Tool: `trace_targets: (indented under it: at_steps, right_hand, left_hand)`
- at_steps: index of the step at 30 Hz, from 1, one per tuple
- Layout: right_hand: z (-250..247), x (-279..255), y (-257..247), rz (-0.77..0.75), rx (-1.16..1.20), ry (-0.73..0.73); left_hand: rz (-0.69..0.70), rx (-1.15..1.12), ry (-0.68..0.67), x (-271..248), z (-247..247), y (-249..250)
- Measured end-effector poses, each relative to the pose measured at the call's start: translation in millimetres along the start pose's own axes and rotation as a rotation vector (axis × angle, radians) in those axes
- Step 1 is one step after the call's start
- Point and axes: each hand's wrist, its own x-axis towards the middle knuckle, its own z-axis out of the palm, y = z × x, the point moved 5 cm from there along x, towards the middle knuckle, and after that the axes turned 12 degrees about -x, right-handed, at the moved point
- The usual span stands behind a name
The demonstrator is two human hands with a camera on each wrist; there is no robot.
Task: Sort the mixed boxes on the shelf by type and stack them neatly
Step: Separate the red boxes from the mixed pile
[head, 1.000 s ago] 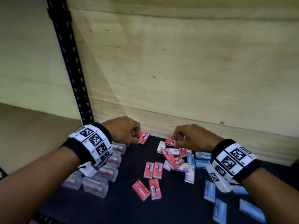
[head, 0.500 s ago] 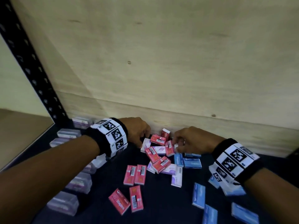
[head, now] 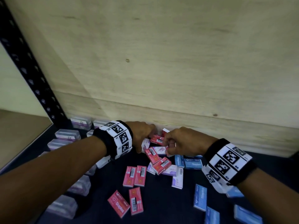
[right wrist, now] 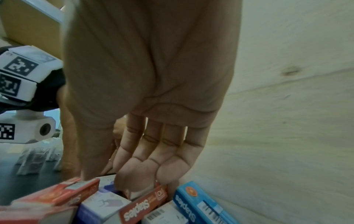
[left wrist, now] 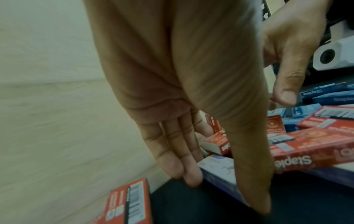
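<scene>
L hand [head: 142, 135] reaches to the back of the shelf [head: 161, 201], fingers [left wrist: 172, 151] straight, grip wide, holding nothing; tips by a lilac box [left wrist: 220, 169] at the pile's edge. R hand [head: 182, 141] sits over the mixed pile [head: 160, 157], fingers [right wrist: 141, 171] loosely bent, tips down among red boxes [right wrist: 141, 207] and a lilac one; can't tell if it grips any. Red pairs [head: 135, 176] lie flat mid-shelf, two more [head: 126, 202] nearer. Blue boxes [head: 188, 161] just R of pile, others [head: 200, 197] scattered front R. Clear cases [head: 67, 135] in rows at L. Wood panel [head: 161, 62] behind.
</scene>
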Motion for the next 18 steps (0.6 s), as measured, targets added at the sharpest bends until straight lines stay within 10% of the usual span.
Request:
trace_targets:
  at_steps: [18]
  right_hand:
    - [17,13,-58,0.035,-0.277,-0.018]
  left_hand:
    - [-0.049,-0.034,0.111,-61,-12,-16]
